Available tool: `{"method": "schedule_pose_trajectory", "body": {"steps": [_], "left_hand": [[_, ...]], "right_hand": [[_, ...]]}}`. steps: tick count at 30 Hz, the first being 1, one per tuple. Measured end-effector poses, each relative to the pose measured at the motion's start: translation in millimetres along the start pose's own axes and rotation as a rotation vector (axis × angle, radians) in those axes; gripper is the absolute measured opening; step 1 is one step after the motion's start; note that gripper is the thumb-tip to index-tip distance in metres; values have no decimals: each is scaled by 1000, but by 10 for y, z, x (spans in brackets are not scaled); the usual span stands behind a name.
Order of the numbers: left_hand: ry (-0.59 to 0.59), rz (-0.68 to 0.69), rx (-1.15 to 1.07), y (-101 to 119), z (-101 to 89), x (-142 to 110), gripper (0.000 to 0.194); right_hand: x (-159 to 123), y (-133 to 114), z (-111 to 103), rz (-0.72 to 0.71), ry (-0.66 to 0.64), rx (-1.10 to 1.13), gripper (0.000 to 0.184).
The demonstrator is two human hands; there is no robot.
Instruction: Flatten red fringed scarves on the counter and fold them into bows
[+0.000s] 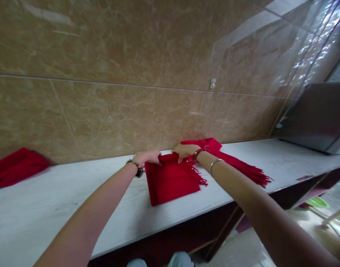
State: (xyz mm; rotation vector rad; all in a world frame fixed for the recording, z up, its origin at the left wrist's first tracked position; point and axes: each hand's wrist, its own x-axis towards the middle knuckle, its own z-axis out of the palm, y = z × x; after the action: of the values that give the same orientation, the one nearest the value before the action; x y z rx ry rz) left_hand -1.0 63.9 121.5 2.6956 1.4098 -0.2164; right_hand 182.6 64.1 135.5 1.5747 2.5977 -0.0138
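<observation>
A red fringed scarf (172,180) lies folded into a flat rectangle on the white table, its fringe pointing right. My left hand (150,157) is closed on its far left corner, the thumb reaching over the edge. Along the same far edge, further right, my right hand (184,150) pinches the cloth. Behind my right wrist, a second piece of red fringed cloth (242,166) stretches out to the right; my forearm hides part of it, and whether it joins the folded scarf I cannot tell.
Another red cloth (22,167) lies bunched at the left by the wall. The white table (103,218) runs along a brown marble-tiled wall (131,111). At the far right stands a large grey box-shaped object (314,115). A green basin (317,202) sits below, beyond the table's edge.
</observation>
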Motion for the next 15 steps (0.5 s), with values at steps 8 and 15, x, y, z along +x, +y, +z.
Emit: {"method": "schedule_pose_trajectory", "body": {"steps": [8,15], "left_hand": [[478,-26,227,-403,-623,-1235,24],[418,-2,402,-569,675,-2358,27]], "right_hand": [[-227,-726,-614,-236,497,-214,38],[-449,-1752,474,-609,636,-286,21]]}}
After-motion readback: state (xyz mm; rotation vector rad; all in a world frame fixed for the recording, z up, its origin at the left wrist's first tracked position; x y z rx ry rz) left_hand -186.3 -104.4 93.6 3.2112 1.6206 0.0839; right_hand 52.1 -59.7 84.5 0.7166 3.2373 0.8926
